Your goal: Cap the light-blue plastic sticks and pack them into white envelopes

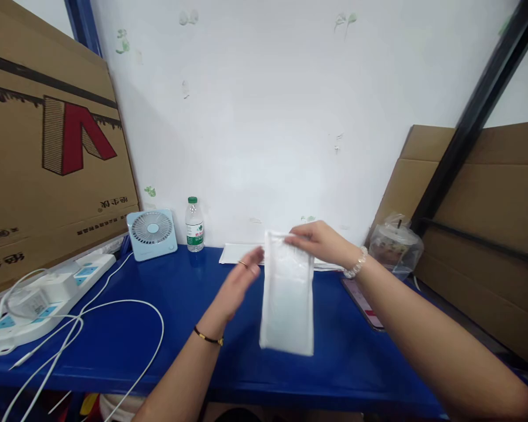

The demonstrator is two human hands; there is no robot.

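Observation:
My right hand (319, 241) grips the top edge of a flat white packet (288, 305) with sealed-looking edges. The packet hangs nearly upright above the blue table, its lower part faintly bluish. Close to the packet's upper left edge is my left hand (241, 280), a little blurred, with its fingers loosely bent and apart; it appears to hold nothing. Behind the packet, more flat white pieces (237, 253) lie at the back of the table, partly hidden by the packet and my right hand.
On the blue table (193, 310) stand a light-blue fan (152, 234) and a water bottle (195, 225). A white power strip (44, 302) with loose cables lies left. A phone (364, 302) and a plastic-wrapped container (396, 246) are right. Cardboard (48, 193) flanks the table.

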